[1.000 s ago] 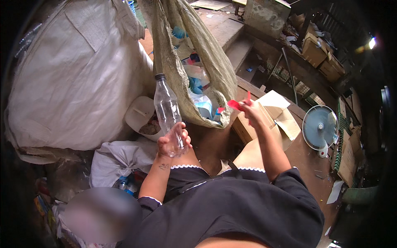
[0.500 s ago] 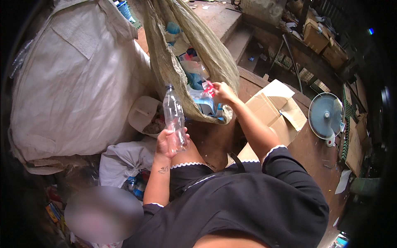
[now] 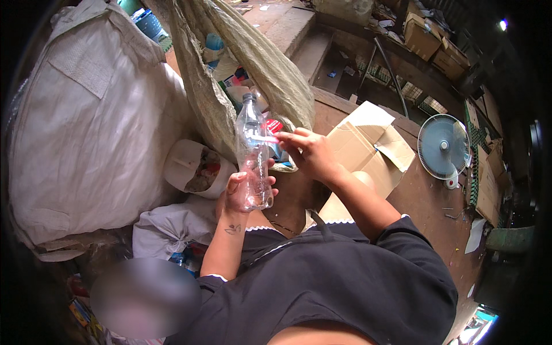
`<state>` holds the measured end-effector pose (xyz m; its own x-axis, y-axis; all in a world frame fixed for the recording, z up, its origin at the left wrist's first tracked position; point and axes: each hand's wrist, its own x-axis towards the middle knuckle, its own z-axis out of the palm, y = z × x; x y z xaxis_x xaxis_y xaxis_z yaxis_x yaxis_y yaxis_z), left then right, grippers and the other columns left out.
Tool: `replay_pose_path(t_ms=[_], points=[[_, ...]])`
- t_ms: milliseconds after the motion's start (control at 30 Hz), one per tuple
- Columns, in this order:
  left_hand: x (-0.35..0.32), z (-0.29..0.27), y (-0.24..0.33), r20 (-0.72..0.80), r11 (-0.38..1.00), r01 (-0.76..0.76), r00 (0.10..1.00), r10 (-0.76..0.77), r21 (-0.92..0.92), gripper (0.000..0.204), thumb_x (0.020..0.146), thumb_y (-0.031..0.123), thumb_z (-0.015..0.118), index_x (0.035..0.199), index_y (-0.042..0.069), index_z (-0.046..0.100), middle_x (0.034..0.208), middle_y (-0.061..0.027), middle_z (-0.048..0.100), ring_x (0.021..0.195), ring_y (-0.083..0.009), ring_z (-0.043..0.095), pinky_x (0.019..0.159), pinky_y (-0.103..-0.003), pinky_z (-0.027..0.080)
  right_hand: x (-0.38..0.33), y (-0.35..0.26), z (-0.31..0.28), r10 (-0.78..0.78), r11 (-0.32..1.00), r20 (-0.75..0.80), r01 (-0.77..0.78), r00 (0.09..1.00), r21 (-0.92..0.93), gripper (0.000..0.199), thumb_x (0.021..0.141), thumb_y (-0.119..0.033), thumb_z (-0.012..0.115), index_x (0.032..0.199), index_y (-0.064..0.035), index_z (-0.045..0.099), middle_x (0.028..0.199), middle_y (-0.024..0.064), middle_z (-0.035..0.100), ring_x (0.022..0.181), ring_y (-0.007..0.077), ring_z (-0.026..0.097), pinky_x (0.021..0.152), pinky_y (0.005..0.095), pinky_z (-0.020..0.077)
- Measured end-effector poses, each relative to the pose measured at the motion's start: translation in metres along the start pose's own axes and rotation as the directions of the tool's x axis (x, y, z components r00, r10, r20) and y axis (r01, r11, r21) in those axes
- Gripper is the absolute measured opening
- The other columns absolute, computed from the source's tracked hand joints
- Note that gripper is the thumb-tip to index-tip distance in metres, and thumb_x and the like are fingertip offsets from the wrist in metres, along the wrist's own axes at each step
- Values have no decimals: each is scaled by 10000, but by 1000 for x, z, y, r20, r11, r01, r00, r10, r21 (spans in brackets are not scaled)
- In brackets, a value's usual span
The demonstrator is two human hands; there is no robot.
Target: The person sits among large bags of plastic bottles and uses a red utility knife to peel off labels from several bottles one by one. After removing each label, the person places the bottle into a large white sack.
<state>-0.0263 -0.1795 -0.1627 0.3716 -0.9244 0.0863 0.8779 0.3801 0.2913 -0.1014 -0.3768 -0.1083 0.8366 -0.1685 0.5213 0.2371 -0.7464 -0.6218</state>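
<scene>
My left hand (image 3: 244,192) grips the lower half of a clear, empty plastic bottle (image 3: 252,135) and holds it upright, cap off. My right hand (image 3: 310,152) is just right of the bottle, with its fingertips pinched on a thin red strip (image 3: 269,138) that lies against the bottle's middle. Behind the bottle hangs an open woven sack (image 3: 253,63) holding several plastic bottles and containers.
A large bulging white sack (image 3: 92,126) fills the left side. A white tub (image 3: 192,167) of small bits sits beside it, and a crumpled white bag (image 3: 167,227) lies below. An open cardboard box (image 3: 368,144) and a standing fan (image 3: 443,146) are on the right.
My right hand has swung in from the right, carrying the red piece to the bottle. The bottle has stayed upright in my left hand and shifted slightly.
</scene>
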Motion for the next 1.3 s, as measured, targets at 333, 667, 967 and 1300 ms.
replay_pose_path(t_ms=[333, 667, 967, 1300], points=[[-1, 3, -11, 95, 990, 27, 995, -14, -135, 826, 784, 222, 593, 1447, 147, 105, 1332, -163, 378, 1033, -344, 532, 879, -566, 455, -5, -5, -16, 7, 997, 76, -13, 997, 78, 188, 820, -136, 626, 1003, -135, 667, 720, 83, 579, 595, 257, 575, 522, 343, 446], [1, 21, -23, 32, 991, -26, 999, 30, -130, 782, 771, 264, 609, 1411, 102, 188, 1242, -169, 450, 944, -304, 583, 770, -509, 539, 0, -9, -25, -1, 998, 42, -1, 999, 60, 183, 819, -125, 627, 995, -126, 675, 705, 82, 568, 571, 238, 566, 509, 333, 431], [-2, 16, -16, 61, 999, -8, 998, 11, -49, 854, 759, 232, 601, 1446, 161, 100, 1267, -167, 433, 956, -315, 558, 824, -537, 501, 0, -12, -28, -20, 996, 68, 14, 998, 90, 209, 808, -113, 634, 1011, -139, 674, 699, 82, 564, 578, 234, 572, 509, 333, 430], [-4, 18, -18, 0, 999, -33, 999, 33, -2, 820, 744, 247, 606, 1421, 134, 157, 1223, -170, 453, 925, -306, 576, 775, -509, 529, -3, -8, -22, -48, 990, 48, 42, 998, 133, 194, 816, -123, 635, 1005, -139, 676, 681, 79, 551, 538, 219, 539, 490, 321, 419]])
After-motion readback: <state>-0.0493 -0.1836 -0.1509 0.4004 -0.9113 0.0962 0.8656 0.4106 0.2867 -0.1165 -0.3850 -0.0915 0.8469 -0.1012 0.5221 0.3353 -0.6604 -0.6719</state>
